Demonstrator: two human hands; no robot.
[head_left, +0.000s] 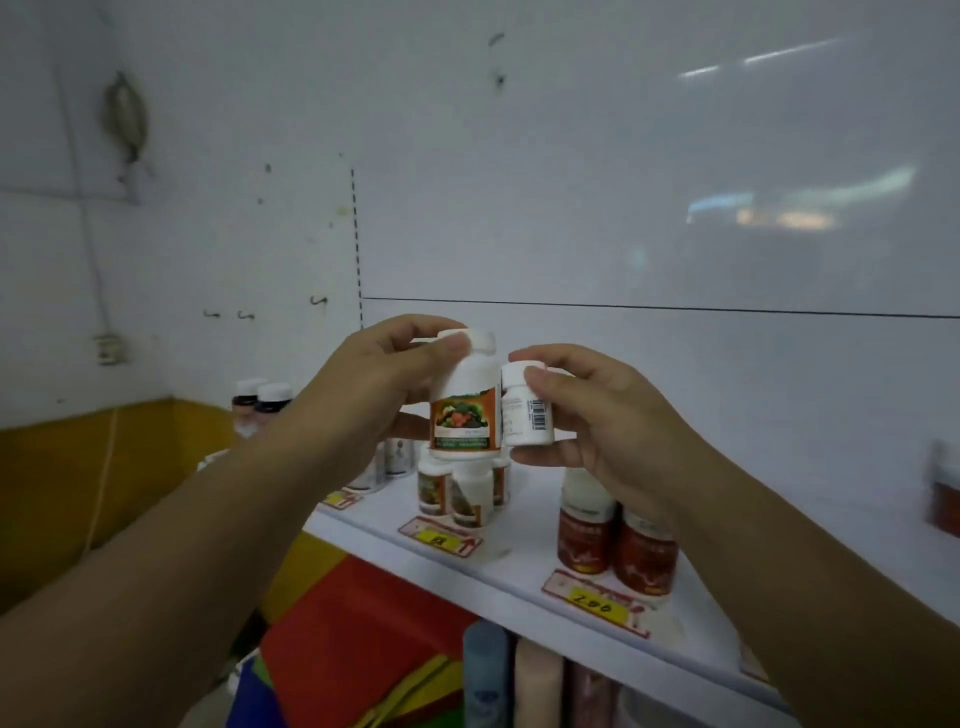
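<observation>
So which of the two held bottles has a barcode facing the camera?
The smaller white bottle pinched in the right hand. The larger bottle in the left hand shows an orange-and-green picture label instead.

"280" on yellow price tag (594, 604)

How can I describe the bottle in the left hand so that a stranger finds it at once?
Look above the white shelf. The left hand grips the larger bottle there. Unlike the small barcode bottle in the right hand, it bears an orange and green label.
</observation>
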